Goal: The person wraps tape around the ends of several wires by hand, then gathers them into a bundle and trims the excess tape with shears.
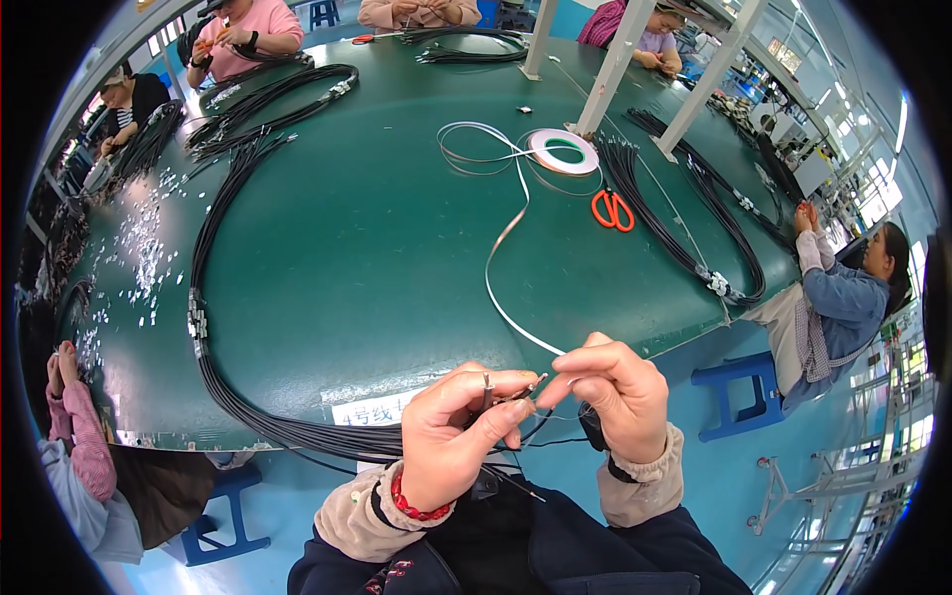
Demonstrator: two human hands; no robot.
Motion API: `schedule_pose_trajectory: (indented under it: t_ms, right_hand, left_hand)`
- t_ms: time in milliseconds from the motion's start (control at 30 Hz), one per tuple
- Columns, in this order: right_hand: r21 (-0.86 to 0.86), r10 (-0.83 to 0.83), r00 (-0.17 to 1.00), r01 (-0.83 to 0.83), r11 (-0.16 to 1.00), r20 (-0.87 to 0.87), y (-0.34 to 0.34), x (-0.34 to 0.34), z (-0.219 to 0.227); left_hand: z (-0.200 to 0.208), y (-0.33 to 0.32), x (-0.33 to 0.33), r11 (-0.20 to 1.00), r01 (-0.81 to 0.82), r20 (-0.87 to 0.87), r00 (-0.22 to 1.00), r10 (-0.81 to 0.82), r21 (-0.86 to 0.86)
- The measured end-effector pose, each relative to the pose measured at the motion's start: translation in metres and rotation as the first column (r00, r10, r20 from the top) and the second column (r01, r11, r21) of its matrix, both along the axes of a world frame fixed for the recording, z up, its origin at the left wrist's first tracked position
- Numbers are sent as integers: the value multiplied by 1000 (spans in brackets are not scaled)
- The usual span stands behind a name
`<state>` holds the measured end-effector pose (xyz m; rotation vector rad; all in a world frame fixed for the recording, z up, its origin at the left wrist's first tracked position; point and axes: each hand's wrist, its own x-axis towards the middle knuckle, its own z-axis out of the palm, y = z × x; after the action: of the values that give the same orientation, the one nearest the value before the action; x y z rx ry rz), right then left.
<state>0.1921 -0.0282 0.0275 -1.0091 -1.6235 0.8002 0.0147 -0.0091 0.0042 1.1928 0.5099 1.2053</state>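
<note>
Head view, landmark: tape roll [590,157], a pale ring with a green inner rim, flat on the green tabletop [397,248].
Left grip [456,426]: well below the roll, at the tabletop's near edge; thumb and fingers closed narrow on dark cable ends [536,385], tips pointing toward the other hand.
Right grip [620,397]: below the roll, just beside the cable ends; thumb and index drawn close together. Cannot tell whether they pinch anything.
Tape strip [488,281]: loops out left of the roll, then curves down from it to the right fingers, where its end is hidden.
Long cable bundle [205,233]: black, well left of the roll; bends down and round toward the left wrist, pale pieces clustered partway along.
Scissors [612,211]: orange handles, just below and right of the roll.
Second bundle [656,226]: black, right of the roll, hooked at its near end.
Blue stool [736,371]: on the floor, below and right of the roll.
</note>
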Motion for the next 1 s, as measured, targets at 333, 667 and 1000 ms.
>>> schedule_pose_trajectory:
  t_ms: [333, 667, 1000]
  right_hand:
    - [55, -99, 987, 106, 993, -125, 5, -5, -2]
    - [149, -3, 998, 12, 989, -58, 9, -9, -3]
    - [117, 10, 999, -14, 993, 38, 9, -10, 3]
  left_hand:
    - [3, -2, 3, 998, -49, -29, 998, 48, -26]
    - [-4, -3, -2, 965, -159, -176, 964, 197, 210]
    - [-11, -4, 2, 918, -262, -122, 943, 309, 297]
